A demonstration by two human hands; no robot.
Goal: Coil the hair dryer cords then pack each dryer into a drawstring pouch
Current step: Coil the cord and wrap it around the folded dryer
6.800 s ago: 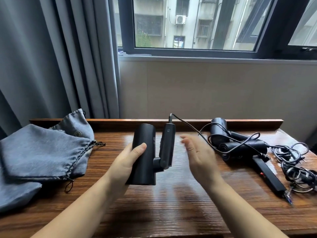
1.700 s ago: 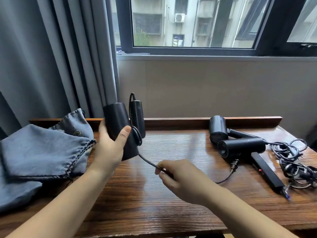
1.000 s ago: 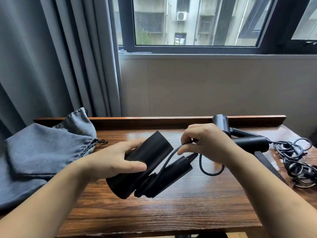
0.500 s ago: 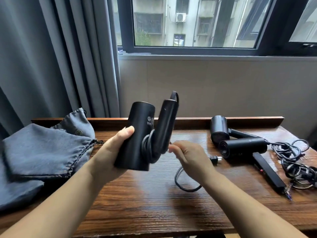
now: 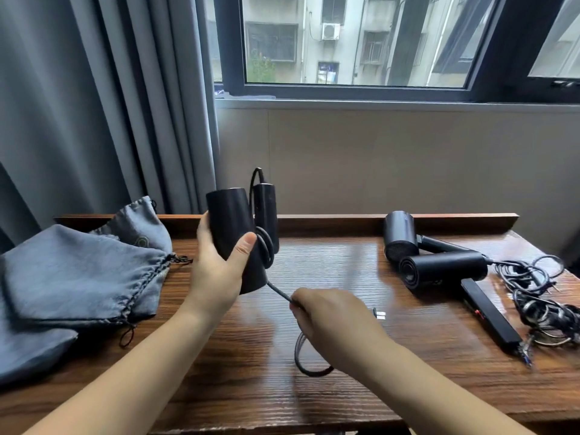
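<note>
Two loops of cord (image 5: pixel 266 249) already circle the folded hair dryer (image 5: pixel 238 237), gripped upright by the left hand (image 5: pixel 216 271) above the worktop (image 5: pixel 345 271). The right hand (image 5: pixel 332 321) pinches the remaining slack. Two more dryers (image 5: pixel 439 265) lie unwound; the drawstring pouches (image 5: pixel 81 271) wait unused at left.

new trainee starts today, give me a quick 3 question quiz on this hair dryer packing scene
1. True or false: the left hand grips the held hair dryer upright.
2. The right hand pinches: A) the cord B) a pouch C) the plug
3. Fill in: the grey pouches lie at the table's ____ end.

Key: 1 true; 2 A; 3 left
</note>
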